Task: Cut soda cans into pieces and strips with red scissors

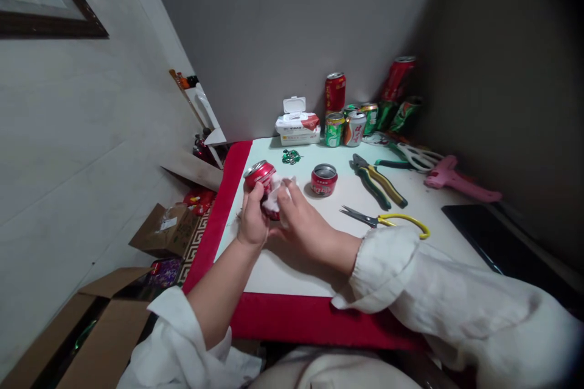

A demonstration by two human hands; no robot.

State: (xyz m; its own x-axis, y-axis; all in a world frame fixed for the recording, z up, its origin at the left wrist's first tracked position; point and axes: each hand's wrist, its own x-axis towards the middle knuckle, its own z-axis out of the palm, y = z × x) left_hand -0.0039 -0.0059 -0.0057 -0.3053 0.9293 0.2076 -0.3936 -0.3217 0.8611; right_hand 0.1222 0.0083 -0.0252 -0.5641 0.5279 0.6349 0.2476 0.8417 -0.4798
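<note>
The red can point(261, 177) sits in your left hand point(252, 222), lifted just above the near left part of the white table point(292, 267), tilted so its top faces up and left. Your fingers are curled shut around its lower body, which steadies it while your right hand point(298, 219) presses a white wipe point(277, 193) against its side; that hand is closed loosely on the wipe, fingertips pinching it to the metal.

Just right of your hands stands a short cut can point(324, 180), open top up, within easy reach. Farther right lie pliers point(378, 181) with green and yellow handles, and nearer you scissors point(387, 220) with yellow loops, both flat on the table, handles toward the right. At the far edge, a pack of wipes point(298, 124) has its lid flipped open, likely the source of the wipe. Beside it a cluster of cans point(353, 121) stands against the wall, and a pink tool point(456, 179) lies at the far right.
</note>
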